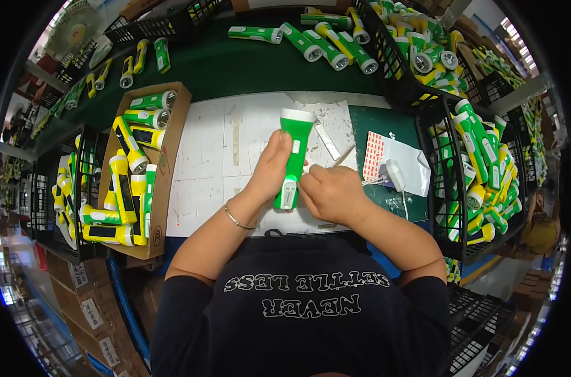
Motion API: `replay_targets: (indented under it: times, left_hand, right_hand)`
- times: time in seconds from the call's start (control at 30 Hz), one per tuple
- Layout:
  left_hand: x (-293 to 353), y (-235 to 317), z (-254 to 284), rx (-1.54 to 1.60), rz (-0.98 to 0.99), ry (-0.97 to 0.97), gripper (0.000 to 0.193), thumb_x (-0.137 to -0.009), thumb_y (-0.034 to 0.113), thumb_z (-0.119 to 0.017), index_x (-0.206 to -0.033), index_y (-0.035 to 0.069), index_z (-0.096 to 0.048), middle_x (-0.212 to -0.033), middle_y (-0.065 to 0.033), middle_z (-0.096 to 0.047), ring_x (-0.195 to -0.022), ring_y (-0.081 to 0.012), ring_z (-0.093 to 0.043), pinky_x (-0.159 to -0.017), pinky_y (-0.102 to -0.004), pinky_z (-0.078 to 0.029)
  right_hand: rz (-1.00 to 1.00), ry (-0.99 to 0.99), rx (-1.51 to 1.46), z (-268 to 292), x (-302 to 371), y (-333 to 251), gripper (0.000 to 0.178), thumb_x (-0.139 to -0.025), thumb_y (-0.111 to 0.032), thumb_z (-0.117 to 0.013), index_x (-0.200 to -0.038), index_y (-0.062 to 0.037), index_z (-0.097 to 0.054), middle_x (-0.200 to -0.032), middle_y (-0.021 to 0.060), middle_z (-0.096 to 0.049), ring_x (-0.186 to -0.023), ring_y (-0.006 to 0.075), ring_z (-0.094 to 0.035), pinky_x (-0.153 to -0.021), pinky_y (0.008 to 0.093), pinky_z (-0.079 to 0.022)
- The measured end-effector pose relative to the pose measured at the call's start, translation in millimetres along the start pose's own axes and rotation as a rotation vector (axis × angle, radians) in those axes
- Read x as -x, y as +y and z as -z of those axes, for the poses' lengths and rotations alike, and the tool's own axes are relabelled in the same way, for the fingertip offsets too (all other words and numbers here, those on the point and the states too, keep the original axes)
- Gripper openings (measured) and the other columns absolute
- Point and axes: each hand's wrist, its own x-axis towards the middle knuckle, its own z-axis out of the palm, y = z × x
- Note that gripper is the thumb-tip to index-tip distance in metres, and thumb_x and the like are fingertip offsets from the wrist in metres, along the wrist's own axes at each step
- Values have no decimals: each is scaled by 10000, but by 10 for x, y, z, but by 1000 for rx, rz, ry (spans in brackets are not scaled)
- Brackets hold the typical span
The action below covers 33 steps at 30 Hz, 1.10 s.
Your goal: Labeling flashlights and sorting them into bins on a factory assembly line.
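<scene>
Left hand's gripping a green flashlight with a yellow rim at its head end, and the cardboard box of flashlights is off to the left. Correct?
Not quite: in the head view, the rim of the green flashlight is white, not yellow. The left hand does grip it, and the cardboard box of flashlights is off to the left.

left hand (271,168): wrapped round green flashlight (293,147), white-rimmed head pointing away from the person | right hand (333,192): curled at its lower end, contact unclear | table (204,72): white adapter (395,175) near red-marked sheet (374,151) | left: carton (174,144), yellow-and-green flashlights (127,144) | right: black crate (463,242), more flashlights (486,163)
</scene>
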Motion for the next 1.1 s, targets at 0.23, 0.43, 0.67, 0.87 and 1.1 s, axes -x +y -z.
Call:
replay_targets:
  times: [0.23,0.43,0.67,0.87,1.1]
  left_hand:
    - [-102,187,66,131,-6,171,573,-947,540,-254,-1058,53,-534,-845,-104,-596,-706,-162,-573,-617,-289,-493]
    - [-25,129,-11,237,34,-15,399,-955,387,-423,-1178,56,-417,-960,-99,-547,-805,-139,-560,-647,-285,-510]
    - [53,280,79,273,221,-5,361,-933,287,-503,-1172,37,-396,-976,-103,-541,-797,-142,-562,-653,-282,-519]
    - [11,218,20,73,65,85,316,-952,277,-464,-1172,55,-419,-982,-79,-546,-804,-138,-568,-666,-278,-507]
    - [34,227,-2,-121,-91,1,310,-955,244,-466,-1186,49,-396,-994,-61,-537,-830,-119,-552,-714,-269,-488]
  right_hand:
    - [249,-89,-290,81,165,-230,289,-676,-250,-689,-597,-127,-439,-586,23,-423,-446,213,-480,-416,333,-387]
    - [-451,56,-461,-118,-167,-11,421,-708,-306,-753,-603,-71,-419,-557,62,-440,-472,232,-449,-450,329,-362]
    - [-643,9,-746,-90,-106,335,341,-786,-255,-662,-634,-60,-426,-606,73,-478,-491,237,-456,-458,335,-362]
    - [-188,132,-341,20,-134,107,96,-820,-155,-589,-787,-84,-533,-691,69,-487,-511,207,-513,-454,315,-399]
    - [-72,112,-13,-91,-141,35,132,-773,-170,-631,-749,-100,-522,-685,44,-457,-493,194,-525,-437,325,-416]
